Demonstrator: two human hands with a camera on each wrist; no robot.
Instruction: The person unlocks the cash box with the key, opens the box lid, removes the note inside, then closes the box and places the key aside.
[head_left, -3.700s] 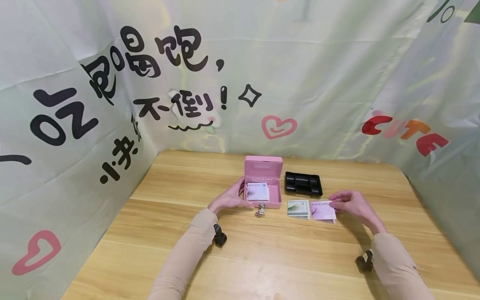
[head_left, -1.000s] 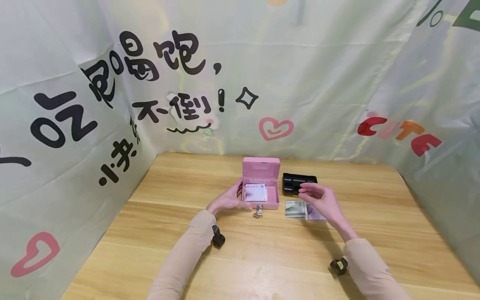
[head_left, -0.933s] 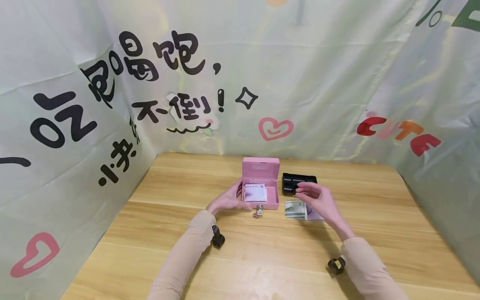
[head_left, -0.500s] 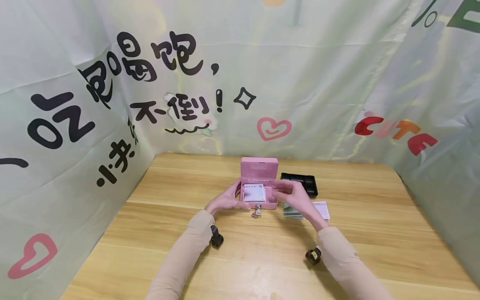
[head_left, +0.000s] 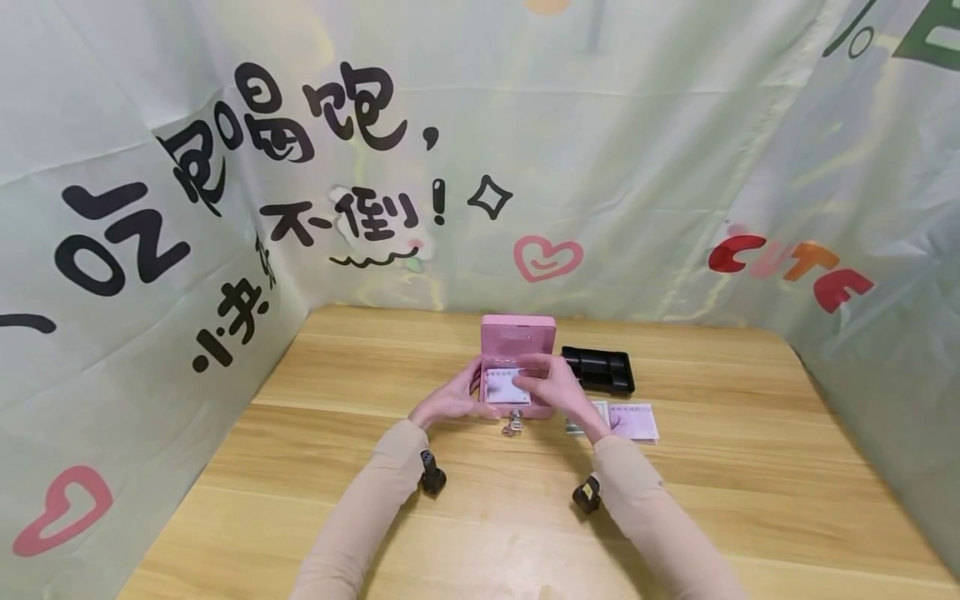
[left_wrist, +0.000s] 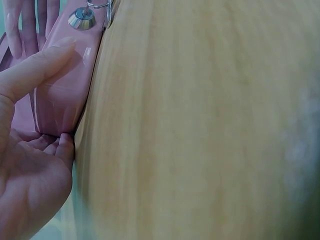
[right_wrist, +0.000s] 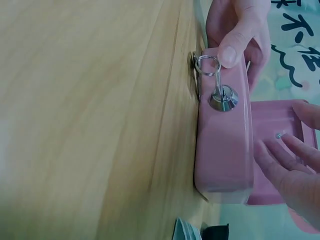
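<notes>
A pink cash box stands on the wooden table with its lid raised, and a key with a ring sits in its front lock. My left hand grips the box's left end, the thumb lying on the front wall and the fingers around the side. Inside, on the left, lies a stack of pale purple banknotes. My right hand hovers over the box's right part, its fingertips at the stack's right edge; in the right wrist view its fingers are spread and nothing is between them.
Right of the box stands a black compartment tray. In front of it lie green banknotes, partly covered by my right wrist, and purple banknotes. Printed cloth walls enclose the table.
My right hand has left the purple banknotes on the right and moved leftward, past the black tray, to above the box. My left hand has stayed on the box.
</notes>
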